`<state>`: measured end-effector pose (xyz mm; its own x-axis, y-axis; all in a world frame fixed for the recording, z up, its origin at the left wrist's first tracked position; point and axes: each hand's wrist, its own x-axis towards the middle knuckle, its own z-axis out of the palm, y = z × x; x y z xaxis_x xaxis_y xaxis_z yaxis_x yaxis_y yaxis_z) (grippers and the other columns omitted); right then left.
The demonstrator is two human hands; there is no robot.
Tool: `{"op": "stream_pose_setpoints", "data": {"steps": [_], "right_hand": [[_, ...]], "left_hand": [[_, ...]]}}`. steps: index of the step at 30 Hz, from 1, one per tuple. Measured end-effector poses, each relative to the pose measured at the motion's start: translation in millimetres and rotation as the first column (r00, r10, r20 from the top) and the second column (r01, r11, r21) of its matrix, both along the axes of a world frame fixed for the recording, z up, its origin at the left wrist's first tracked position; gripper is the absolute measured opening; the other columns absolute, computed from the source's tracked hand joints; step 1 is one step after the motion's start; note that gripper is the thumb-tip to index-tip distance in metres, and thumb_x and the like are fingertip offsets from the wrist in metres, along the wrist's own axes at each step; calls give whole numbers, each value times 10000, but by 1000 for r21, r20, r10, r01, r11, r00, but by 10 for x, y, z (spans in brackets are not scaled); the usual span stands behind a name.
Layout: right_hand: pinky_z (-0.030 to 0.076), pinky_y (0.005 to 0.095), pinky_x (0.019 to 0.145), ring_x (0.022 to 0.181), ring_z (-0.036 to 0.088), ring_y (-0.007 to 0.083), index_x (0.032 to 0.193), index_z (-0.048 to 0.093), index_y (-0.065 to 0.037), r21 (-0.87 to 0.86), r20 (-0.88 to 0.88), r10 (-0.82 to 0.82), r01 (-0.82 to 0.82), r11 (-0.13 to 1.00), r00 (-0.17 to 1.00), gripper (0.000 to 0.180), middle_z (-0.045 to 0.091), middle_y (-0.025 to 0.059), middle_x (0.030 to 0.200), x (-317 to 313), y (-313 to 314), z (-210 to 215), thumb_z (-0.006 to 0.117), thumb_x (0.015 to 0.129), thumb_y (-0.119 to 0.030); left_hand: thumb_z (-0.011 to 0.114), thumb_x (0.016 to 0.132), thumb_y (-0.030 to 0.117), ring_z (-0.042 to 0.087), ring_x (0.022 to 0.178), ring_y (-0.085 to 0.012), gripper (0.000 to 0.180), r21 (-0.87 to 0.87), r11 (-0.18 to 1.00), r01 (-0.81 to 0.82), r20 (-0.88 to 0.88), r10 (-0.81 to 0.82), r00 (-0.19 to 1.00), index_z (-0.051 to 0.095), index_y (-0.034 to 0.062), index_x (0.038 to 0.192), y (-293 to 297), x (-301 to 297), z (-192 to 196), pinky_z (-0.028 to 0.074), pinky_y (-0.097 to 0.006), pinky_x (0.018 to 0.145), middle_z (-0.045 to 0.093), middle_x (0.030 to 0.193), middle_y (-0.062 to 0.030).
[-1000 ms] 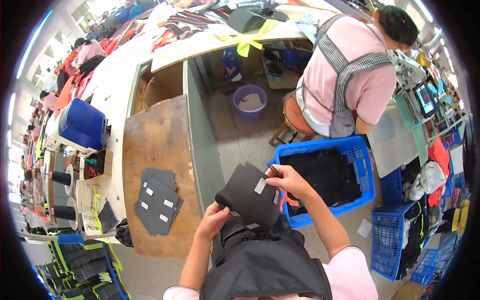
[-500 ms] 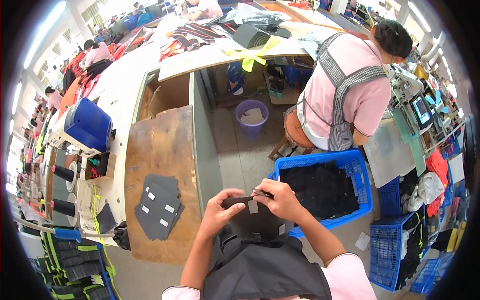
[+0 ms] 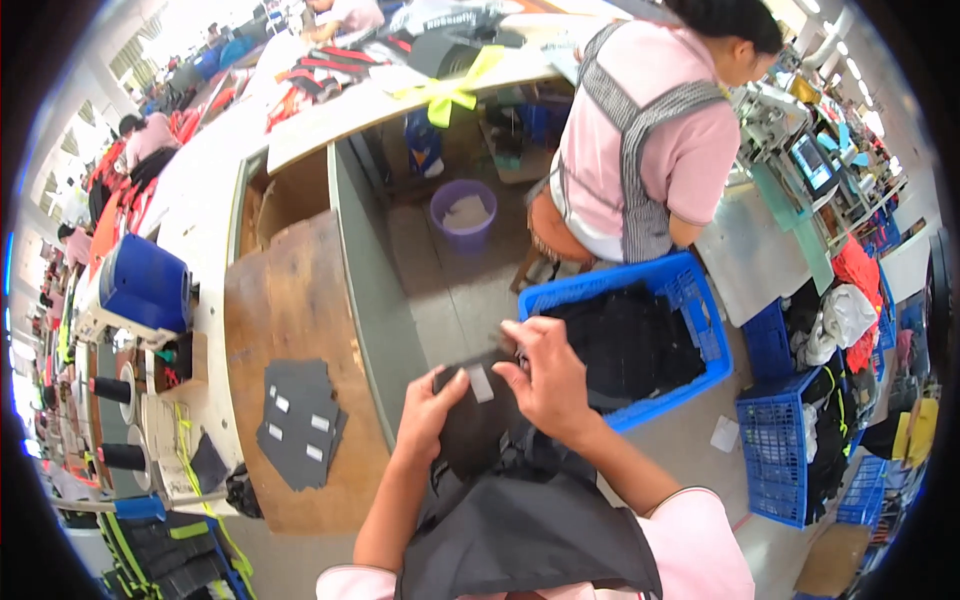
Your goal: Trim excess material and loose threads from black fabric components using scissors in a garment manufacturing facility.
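A dark fabric piece (image 3: 468,430) with a white label (image 3: 481,383) near its top edge is held up above my lap. My left hand (image 3: 424,418) grips its left side, thumb on the front beside the label. At the piece's upper right, my right hand (image 3: 556,388) has its fingers bent and the thumb drawn in. A small dark blurred thing shows at those fingertips; I cannot make out what it is. On the wooden board (image 3: 290,285) to the left lies a stack of dark grey fabric pieces (image 3: 300,425), several white labels on top.
Ahead to the right stands a blue crate (image 3: 715,375) of black fabric, just past my right hand. A co-worker (image 3: 650,130) sits beyond it at a machine. A purple bin (image 3: 463,235) is on the floor ahead. Stacked blue crates (image 3: 775,460) stand at far right, thread cones (image 3: 122,457) at left.
My right hand has turned and lifted away from the label's top edge, its fingers now less tightly pinched. My left hand has closed more on the fabric. The whole view has shifted somewhat.
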<state>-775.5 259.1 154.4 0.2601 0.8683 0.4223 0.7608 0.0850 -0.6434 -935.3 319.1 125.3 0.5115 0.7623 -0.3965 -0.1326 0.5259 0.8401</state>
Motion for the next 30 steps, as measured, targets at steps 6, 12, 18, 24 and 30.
{"op": "stream_pose_setpoints", "data": {"steps": [6, 12, 18, 24, 30], "right_hand": [[430, 366, 645, 758, 532, 281, 1103, 494, -84, -47, -9, 84, -84, 995, 996, 361, 490, 102, 959, 11, -254, -171, 629, 768, -99], [433, 349, 583, 694, 533, 261, 1016, 541, -83, -138, 125, 144, -126, 982, 982, 321, 505, 77, 899, 43, -276, -104, 661, 719, -78], [417, 344, 563, 648, 525, 256, 977, 564, -80, -81, 153, 188, -177, 981, 970, 284, 522, 65, 824, 37, -225, -201, 659, 710, -74], [393, 331, 528, 602, 507, 237, 941, 589, -83, -55, 222, 241, -235, 970, 945, 244, 531, 49, 777, -6, -217, -93, 645, 704, -68], [419, 348, 529, 610, 527, 258, 914, 600, -88, 12, 181, 234, -240, 971, 955, 266, 544, 72, 770, -81, -214, -71, 688, 667, -44]], "left_hand": [[592, 874, 203, 553, 679, -73, 201, -24, 999, 48, 57, -46, 997, 570, 13, 937, -2, 56, 0, 462, -218, 601, 605, 812, -24], [582, 882, 194, 543, 673, -65, 203, -61, 997, 53, 47, -51, 998, 539, 24, 984, -52, 44, 40, 456, -208, 592, 591, 794, -12], [575, 877, 170, 531, 669, -56, 178, -18, 995, 98, 17, -98, 995, 551, 21, 972, -24, -73, -53, 453, -213, 587, 584, 782, -6], [594, 849, 152, 547, 689, -65, 149, -67, 991, 120, 9, -119, 993, 580, 23, 922, -25, -161, 52, 451, -208, 612, 599, 799, -6], [582, 860, 190, 520, 668, -52, 162, -30, 986, 166, -3, -166, 986, 580, 34, 903, -23, -223, 27, 435, -204, 596, 582, 776, 7]]}}
